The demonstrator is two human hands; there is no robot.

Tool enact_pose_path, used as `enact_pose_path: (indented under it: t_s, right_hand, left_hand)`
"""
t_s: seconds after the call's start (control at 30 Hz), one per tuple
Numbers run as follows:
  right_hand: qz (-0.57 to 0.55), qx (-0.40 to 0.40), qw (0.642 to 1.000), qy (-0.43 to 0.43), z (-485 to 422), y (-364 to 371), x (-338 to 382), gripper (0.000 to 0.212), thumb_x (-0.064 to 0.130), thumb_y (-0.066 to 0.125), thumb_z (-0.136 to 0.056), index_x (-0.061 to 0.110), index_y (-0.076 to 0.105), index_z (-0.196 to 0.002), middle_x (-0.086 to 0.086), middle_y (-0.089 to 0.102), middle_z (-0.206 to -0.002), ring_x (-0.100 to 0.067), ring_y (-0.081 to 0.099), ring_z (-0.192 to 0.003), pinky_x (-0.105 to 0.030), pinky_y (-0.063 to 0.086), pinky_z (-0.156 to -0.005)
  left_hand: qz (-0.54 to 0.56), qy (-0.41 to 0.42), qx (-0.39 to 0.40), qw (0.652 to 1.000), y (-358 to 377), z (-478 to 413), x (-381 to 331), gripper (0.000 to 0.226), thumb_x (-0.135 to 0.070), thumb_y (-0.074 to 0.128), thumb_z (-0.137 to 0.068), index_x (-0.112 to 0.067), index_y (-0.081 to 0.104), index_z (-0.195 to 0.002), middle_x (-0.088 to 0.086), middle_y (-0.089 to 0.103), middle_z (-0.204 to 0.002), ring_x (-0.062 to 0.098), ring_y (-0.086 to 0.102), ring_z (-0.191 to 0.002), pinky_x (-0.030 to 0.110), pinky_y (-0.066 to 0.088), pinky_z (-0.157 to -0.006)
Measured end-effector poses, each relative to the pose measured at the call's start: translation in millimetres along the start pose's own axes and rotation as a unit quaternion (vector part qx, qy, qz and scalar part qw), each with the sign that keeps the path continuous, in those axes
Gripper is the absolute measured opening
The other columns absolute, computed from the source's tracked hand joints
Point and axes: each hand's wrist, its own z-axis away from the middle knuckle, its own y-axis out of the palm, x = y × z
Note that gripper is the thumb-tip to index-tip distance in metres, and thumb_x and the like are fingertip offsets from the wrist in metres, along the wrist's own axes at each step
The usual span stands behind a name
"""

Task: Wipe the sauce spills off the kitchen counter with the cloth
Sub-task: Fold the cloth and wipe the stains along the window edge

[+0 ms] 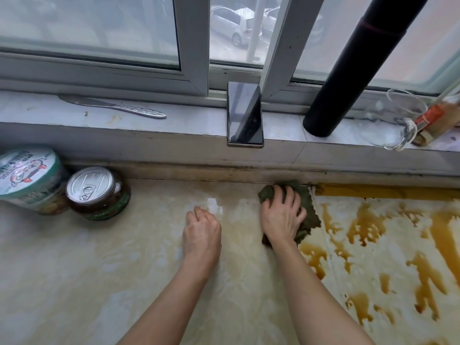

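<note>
A dark green cloth [308,215] lies on the pale marbled counter [99,270] close to the back wall, just left of the spills. My right hand [282,215] lies on top of it with fingers spread and curled into the fabric. Brown sauce spills [368,225] streak the right part of the counter, and a thick yellow-brown band [383,191] runs along the back edge there. My left hand [201,232] rests on the counter beside the cloth, fingers curled under, holding nothing.
Two cans [98,192] [29,178] stand at the back left of the counter. On the window sill lie a knife [117,107], a phone [245,114], a black tube [348,78] leaning on the window, a glass jug [400,125] and a bottle [435,118].
</note>
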Motion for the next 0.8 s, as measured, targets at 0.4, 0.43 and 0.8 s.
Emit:
enact_pose_path:
  t_s: [0.4,0.43,0.8]
  right_hand:
    - [0.003,-0.002,1.0,0.016,14,-9,-27,0.055,0.011,0.049,-0.088,0.038,0.043,-0.137,0.0,0.032,-0.15,-0.026,0.024,-0.129,-0.042,0.028,-0.095]
    - [-0.009,-0.005,1.0,0.023,19,-10,-25,0.056,0.008,0.049,-0.088,0.038,0.045,-0.135,0.0,0.033,-0.149,-0.026,0.024,-0.127,-0.042,0.028,-0.094]
    - [-0.013,0.0,1.0,-0.02,59,-17,-54,0.058,0.005,0.049,-0.09,0.041,0.049,-0.135,0.004,0.04,-0.144,-0.022,0.029,-0.126,-0.037,0.029,-0.094]
  left_hand:
    - [-0.028,-0.002,0.006,1.0,3,0,-6,0.061,0.002,0.043,-0.084,0.013,0.023,-0.141,0.03,0.029,-0.147,0.04,0.037,-0.126,0.036,0.051,-0.089]
    - [-0.032,-0.003,0.009,0.999,2,0,-7,0.061,0.002,0.042,-0.084,0.013,0.022,-0.141,0.03,0.029,-0.147,0.04,0.038,-0.125,0.036,0.051,-0.088]
    - [-0.024,0.012,-0.003,1.0,7,1,-1,0.062,-0.001,0.046,-0.085,0.011,0.024,-0.141,0.027,0.029,-0.148,0.037,0.038,-0.125,0.034,0.049,-0.087]
